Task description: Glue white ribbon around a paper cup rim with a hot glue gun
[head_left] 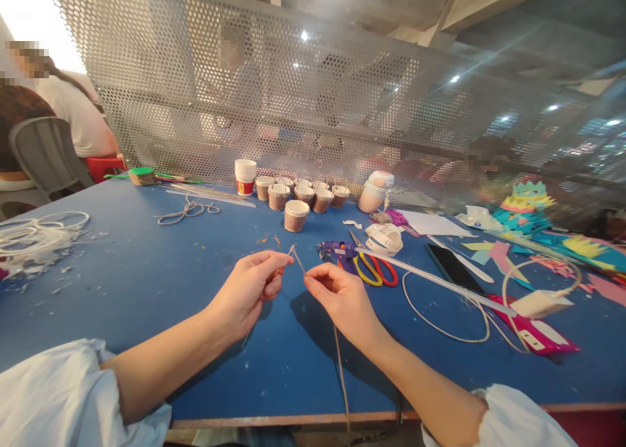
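Over the blue table (195, 369), my left hand (254, 287) pinches a thin cord whose end stands up near the fingertips. My right hand (342, 300) is closed on the same grey-brown cord (341, 369), a little to the right; the cord hangs from it past the table's front edge. A short stretch of cord peaks between the two hands. Just beyond them stands a small brown-wrapped cup (296, 216) with a white rim. Scissors (374, 269) with yellow and red handles and a blue glue gun (342, 255) lie right of my hands.
Several wrapped cups (278, 197) and a paper cup stack (245, 177) stand at the back, beside a lidded bottle (375, 191). White cord coils (39, 235) lie left. A dark phone (454, 268), cable, charger (540, 302) and paper scraps lie right. A person (73, 111) sits far left.
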The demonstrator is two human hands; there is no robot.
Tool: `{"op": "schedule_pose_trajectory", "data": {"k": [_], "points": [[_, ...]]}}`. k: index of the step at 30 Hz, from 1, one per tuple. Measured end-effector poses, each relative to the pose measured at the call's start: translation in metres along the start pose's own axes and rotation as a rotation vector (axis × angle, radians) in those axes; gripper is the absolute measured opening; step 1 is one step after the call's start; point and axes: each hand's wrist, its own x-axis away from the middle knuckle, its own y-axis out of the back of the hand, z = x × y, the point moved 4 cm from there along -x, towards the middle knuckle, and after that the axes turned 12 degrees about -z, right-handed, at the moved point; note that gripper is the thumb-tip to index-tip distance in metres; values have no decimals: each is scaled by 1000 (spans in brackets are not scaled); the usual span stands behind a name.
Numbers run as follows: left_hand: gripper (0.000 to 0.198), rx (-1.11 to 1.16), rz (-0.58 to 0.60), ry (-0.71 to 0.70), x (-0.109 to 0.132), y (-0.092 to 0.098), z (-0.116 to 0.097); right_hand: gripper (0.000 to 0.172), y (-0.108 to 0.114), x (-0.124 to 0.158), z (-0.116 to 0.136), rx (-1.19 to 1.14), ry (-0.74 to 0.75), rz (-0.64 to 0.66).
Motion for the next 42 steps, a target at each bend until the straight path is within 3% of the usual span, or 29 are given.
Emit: {"op": "schedule_pose_trajectory", "data": {"k": [14, 25, 32, 42], "points": [[25, -14, -13, 2, -4, 0, 5, 18, -3, 1, -4, -32, -1, 31], [25, -12, -32, -15, -4, 0, 5, 20, -1, 1, -3, -9, 10, -26], [23, -7, -50, -14, -3, 0, 1, 31, 0, 0, 1, 9, 25, -40], [19, -47, -20, -38, -4, 1, 4, 21, 1, 0, 4, 25, 83, -69]]}}
